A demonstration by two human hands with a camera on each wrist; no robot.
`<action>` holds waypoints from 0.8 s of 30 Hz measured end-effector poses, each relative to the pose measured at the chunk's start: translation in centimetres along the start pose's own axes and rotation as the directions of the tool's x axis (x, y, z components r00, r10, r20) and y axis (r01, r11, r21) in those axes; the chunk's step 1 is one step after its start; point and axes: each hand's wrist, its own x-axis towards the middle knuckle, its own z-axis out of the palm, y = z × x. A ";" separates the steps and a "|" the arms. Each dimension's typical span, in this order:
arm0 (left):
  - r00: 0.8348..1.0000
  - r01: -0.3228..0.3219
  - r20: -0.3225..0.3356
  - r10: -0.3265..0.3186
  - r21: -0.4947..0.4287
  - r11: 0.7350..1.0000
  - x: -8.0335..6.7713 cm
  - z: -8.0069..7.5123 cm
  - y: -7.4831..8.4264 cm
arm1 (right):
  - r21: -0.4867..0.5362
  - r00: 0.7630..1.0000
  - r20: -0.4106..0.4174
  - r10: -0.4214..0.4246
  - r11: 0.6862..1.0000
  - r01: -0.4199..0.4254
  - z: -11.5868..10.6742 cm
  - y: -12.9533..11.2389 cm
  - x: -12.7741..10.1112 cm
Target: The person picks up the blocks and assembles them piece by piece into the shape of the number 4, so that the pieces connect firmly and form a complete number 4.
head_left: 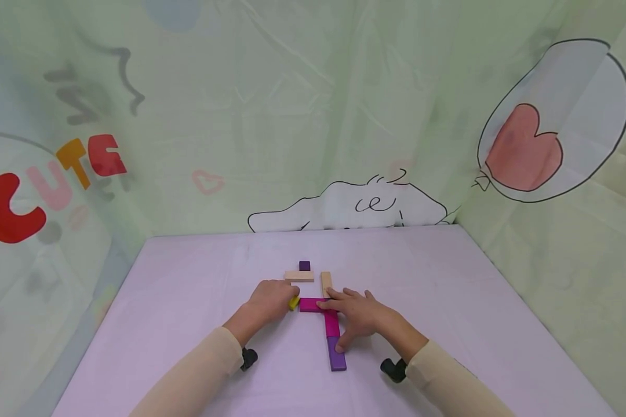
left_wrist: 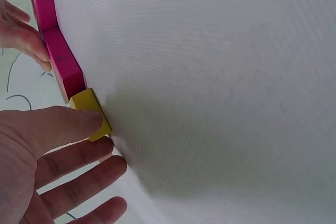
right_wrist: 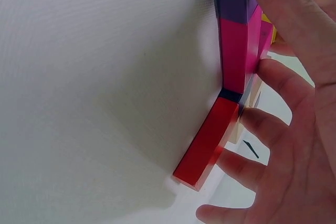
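Small yellow block (left_wrist: 90, 113) flat, touching magenta block's (left_wrist: 62, 61) end

The left hand (head_left: 273, 298) hides most of the yellow block (head_left: 294, 302) in the head view.

Yellow block (left_wrist: 90, 113), magenta bar (head_left: 313, 304), purple bar (head_left: 336, 354)

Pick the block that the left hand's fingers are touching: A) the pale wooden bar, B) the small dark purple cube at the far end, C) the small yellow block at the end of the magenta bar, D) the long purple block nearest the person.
C: the left hand has its thumb pressed on the yellow block, which abuts the end of the magenta bar.
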 end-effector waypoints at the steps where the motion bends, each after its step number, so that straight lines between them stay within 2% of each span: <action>1: 1.000 0.002 0.002 -0.002 -0.004 1.000 0.0 0.0 0.0 | 0.001 1.000 0.000 0.000 1.000 0.000 0.0 0.0 0.0; 5: 1.000 0.010 0.006 -0.010 -0.010 1.000 0.2 0.1 -0.1 | 0.002 1.000 0.000 0.000 1.000 0.000 -0.1 -0.1 -0.1; 12: 1.000 -0.008 -0.016 0.009 0.045 0.999 0.3 0.5 -0.1 | 0.004 1.000 0.002 0.000 1.000 0.000 -0.2 -0.1 -0.2; 16: 1.000 -0.002 -0.008 0.002 0.046 0.999 0.3 0.5 -0.1 | 0.005 1.000 0.002 0.001 1.000 -0.001 -0.1 -0.1 -0.1; 21: 0.999 0.041 0.010 -0.040 -0.020 0.999 0.3 -0.3 -0.3 | 0.004 1.000 0.006 0.004 1.000 -0.004 0.0 0.1 0.0; 24: 0.996 0.084 -0.027 -0.086 -0.074 0.994 0.8 -1.1 -0.7 | 0.001 1.000 0.009 0.007 1.000 -0.007 0.0 0.1 0.1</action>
